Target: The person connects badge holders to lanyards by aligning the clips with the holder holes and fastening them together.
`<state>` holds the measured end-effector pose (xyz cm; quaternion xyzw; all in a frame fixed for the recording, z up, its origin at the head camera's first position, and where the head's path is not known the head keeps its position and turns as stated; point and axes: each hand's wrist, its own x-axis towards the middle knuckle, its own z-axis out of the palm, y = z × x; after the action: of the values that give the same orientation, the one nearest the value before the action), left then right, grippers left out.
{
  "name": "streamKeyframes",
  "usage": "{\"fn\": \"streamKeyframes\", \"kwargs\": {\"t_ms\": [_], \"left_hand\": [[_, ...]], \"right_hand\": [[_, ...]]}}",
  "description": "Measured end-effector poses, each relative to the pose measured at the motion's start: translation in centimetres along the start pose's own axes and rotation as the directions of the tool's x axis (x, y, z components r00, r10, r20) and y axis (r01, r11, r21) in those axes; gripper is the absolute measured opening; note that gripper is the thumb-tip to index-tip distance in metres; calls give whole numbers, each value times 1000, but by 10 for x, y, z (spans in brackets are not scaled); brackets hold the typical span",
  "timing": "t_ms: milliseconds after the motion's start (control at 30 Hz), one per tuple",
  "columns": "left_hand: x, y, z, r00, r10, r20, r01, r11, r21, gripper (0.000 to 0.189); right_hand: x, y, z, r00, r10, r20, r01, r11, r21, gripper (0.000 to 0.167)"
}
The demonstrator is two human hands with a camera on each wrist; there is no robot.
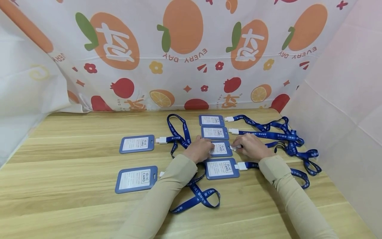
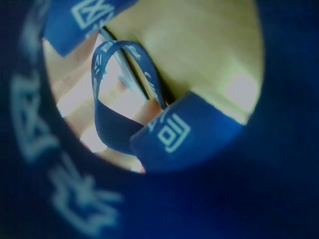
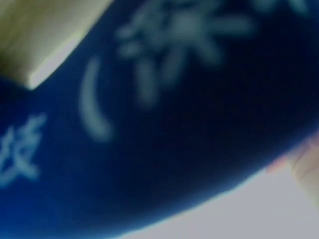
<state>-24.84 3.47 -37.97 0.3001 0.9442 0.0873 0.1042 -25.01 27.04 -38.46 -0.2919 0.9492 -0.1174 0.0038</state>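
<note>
Badges (image 1: 136,144), lanyards (image 1: 200,198) on wood-grained table (image 1: 74,212)

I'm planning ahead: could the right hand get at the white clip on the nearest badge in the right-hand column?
Probably yes: the white clip lies uncovered close by, though the right hand seems to pinch the next clip and must let go first.

Screened-off work nook, wider room undeterminable. Flat pale wood-grain tabletop (image 1: 74,212); white fruit-printed cloth backdrop (image 1: 185,78) behind; plain whitish hanging sheet (image 1: 343,99) at right
</note>
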Motion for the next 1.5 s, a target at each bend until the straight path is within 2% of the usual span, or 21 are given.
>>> {"fn": "streamKeyframes", "kwargs": {"t_ms": [467, 900, 1200, 1500], "left_hand": [[0, 1, 1, 1000, 8, -6, -8, 1000, 9, 36], [-2, -4, 0, 999, 43, -28, -42, 999, 22, 31], [-2, -6, -2, 1000, 9, -22, -9, 1000, 4, 31], [-2, -4, -1, 1000, 14, -21, -14, 1000, -14, 32]], "right_hand": [[0, 2, 2, 1000, -13, 5, 13, 1000, 22, 21], [3, 3, 3, 1000, -18, 11, 18, 1000, 19, 20], [2, 3, 3, 999, -34, -9, 34, 999, 25, 18], [-1, 5, 5, 1000, -4, 5, 4, 1000, 29, 19]]}}
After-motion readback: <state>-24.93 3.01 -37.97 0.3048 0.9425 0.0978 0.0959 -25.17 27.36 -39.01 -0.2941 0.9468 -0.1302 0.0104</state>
